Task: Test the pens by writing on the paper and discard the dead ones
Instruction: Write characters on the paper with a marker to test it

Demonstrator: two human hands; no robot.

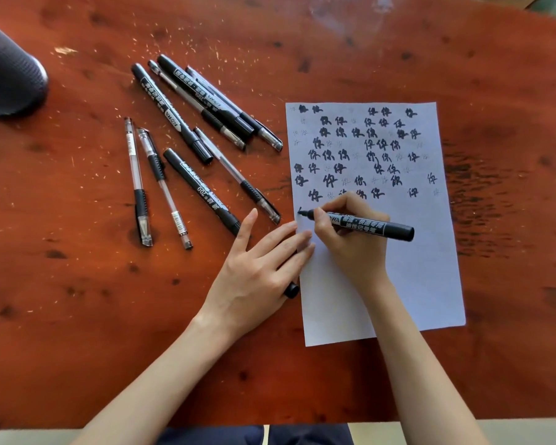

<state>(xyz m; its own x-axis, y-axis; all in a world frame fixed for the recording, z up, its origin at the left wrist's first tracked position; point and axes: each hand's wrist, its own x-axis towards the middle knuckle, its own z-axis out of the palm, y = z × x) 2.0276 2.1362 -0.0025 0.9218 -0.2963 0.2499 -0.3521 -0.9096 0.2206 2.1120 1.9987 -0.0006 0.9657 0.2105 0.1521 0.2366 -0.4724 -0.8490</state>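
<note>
Head view: right hand [350,242] grips black marker [366,224]; fingers [321,216] pinch barrel just behind tip, tip touching paper [414,284] nr its left edge. Left hand [254,277] flat, fingers straight, tips pressing paper edge; black cap [291,290] under palm. Spare pens [187,139] on surface [77,316], left of fingers.

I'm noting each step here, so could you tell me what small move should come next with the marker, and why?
Probably drag the marker on across the paper to finish the stroke. The right hand grips it with the tip at the paper's left edge, where only a short black mark shows, too little to judge the ink. The left hand lies flat on that edge, steadying the sheet.
</note>
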